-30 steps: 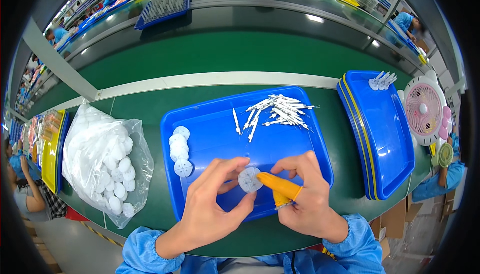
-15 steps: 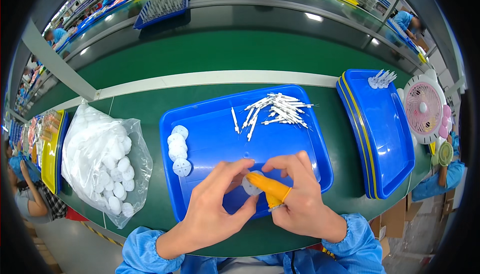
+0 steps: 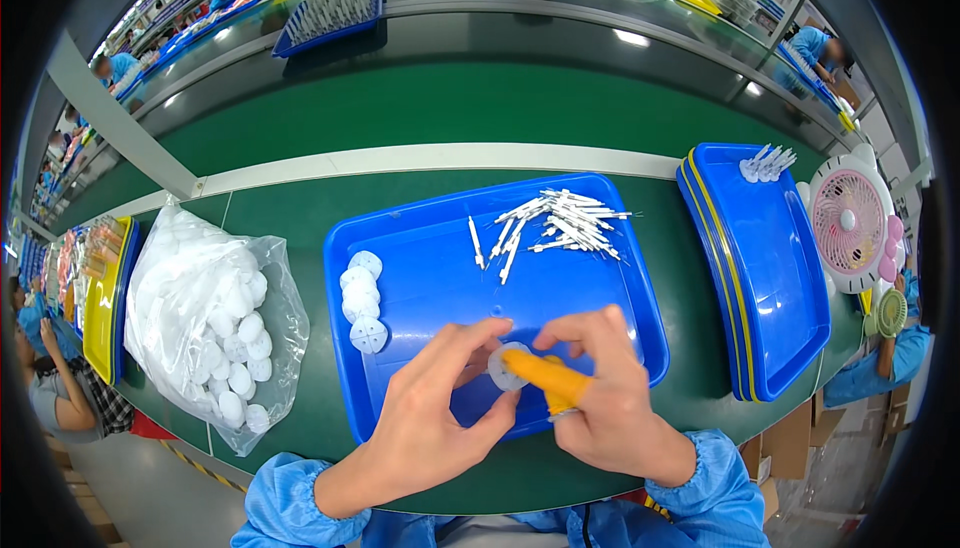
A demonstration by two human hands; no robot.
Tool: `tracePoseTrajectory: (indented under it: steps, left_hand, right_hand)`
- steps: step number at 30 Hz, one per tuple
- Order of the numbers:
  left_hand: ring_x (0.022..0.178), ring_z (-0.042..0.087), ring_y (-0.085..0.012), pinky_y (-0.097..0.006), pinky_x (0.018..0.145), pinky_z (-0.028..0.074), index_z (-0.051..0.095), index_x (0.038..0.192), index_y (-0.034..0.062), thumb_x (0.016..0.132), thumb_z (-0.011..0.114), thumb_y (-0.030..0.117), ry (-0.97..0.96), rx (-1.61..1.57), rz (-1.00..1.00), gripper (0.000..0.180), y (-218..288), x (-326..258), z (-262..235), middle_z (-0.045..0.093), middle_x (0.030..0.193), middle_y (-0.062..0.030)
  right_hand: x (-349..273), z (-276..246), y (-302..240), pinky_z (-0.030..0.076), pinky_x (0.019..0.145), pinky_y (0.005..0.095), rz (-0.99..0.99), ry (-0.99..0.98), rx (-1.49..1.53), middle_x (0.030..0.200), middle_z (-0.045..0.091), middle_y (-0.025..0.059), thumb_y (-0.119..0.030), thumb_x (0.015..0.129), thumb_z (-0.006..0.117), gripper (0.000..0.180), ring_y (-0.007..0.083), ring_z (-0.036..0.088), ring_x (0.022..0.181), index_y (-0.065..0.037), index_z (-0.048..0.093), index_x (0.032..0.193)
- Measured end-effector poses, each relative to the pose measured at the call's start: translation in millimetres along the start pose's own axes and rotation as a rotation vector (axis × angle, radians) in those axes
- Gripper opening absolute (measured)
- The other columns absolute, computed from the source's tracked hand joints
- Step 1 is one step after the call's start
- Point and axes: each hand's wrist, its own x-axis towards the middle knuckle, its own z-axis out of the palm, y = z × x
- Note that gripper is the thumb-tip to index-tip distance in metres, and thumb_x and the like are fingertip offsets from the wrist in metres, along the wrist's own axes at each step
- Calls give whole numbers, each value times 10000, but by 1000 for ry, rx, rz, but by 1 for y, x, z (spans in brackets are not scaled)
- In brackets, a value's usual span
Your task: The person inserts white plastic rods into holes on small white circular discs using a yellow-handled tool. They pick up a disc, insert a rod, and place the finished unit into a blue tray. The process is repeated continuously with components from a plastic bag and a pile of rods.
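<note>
Above the near edge of a blue tray (image 3: 430, 278), my left hand (image 3: 430, 398) grips a small round white plastic disc (image 3: 502, 369) between thumb and fingers. My right hand (image 3: 615, 403) is closed in on the same disc from the right, an orange-yellow finger cover pressed on its face. Whether a small part sits under that covered digit is hidden. At the tray's left side, several similar white discs (image 3: 361, 300) lie overlapping in a row. Thin white sticks with fine wire ends (image 3: 565, 223) are heaped at the far right of the tray, one lying apart.
A clear bag of white discs (image 3: 225, 338) lies left of the tray. Stacked blue and yellow trays (image 3: 765, 298) stand at right, with upright white pieces (image 3: 768, 163) in the top one. Beyond them is a pink-and-white fan (image 3: 848, 218). Co-workers sit at the far benches.
My right hand has shifted slightly right, and its covered digit now lies straighter across the disc. My left hand keeps its hold almost unmoved. The whole view has shifted slightly.
</note>
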Motion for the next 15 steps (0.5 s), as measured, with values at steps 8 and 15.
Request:
tracePoseTrajectory:
  steps: [8, 15]
  left_hand:
    - [1102, 755, -245, -371, 933, 663, 593, 1404, -3, 814, 811, -77, 8, -50, -39, 633, -1, 1, -2, 650, 1170, -134]
    - [1116, 749, -234, -370, 945, 658, 586, 1414, 5, 819, 810, -77, 3, -41, -82, 641, 0, 0, -3, 643, 1177, -129]
  right_hand:
    - [0, -1, 1, 461, 759, 406, 6, 10, 34, 1172, 624, 131, 106, 607, 654, 521, 312, 508, 922, 48, 795, 1105]
    - [-2, 0, -3, 465, 795, 431, 3, -27, 81, 1176, 633, 140, 104, 591, 673, 490, 322, 531, 943, 54, 805, 1060]
